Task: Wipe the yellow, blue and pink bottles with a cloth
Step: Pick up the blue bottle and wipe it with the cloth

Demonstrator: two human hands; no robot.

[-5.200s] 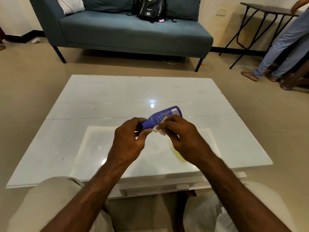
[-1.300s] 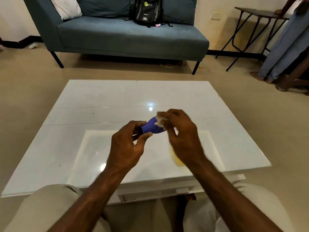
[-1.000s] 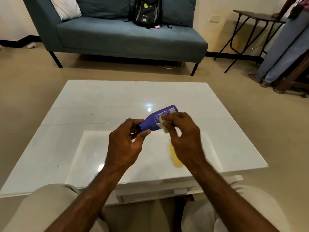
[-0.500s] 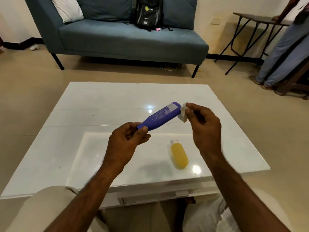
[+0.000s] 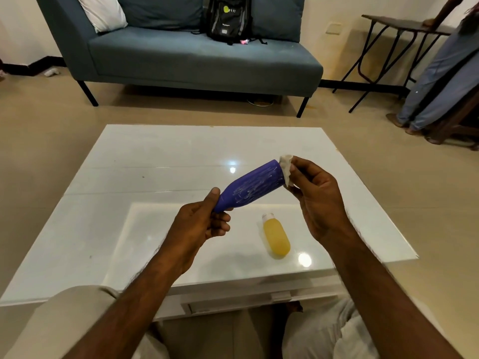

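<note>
My left hand (image 5: 199, 224) grips the cap end of the blue bottle (image 5: 252, 189), which slants up to the right above the table. A scuffed whitish patch shows on the bottle's side. My right hand (image 5: 315, 200) pinches a small white cloth (image 5: 286, 165) against the bottle's far base end. The yellow bottle (image 5: 276, 237) lies on its side on the white table (image 5: 129, 229), below and between my hands, its clear cap pointing away from me. No pink bottle is in view.
A blue sofa (image 5: 202, 58) with a black backpack (image 5: 228, 19) and white pillow (image 5: 103, 11) stands beyond the table. At the far right a person (image 5: 440, 81) stands by a dark folding table (image 5: 399, 24). My knees sit under the table's near edge.
My right hand slid the cloth along the blue bottle from near the neck to its base end. The bottle has turned, so the scuffed side now shows. The yellow bottle came into view.
</note>
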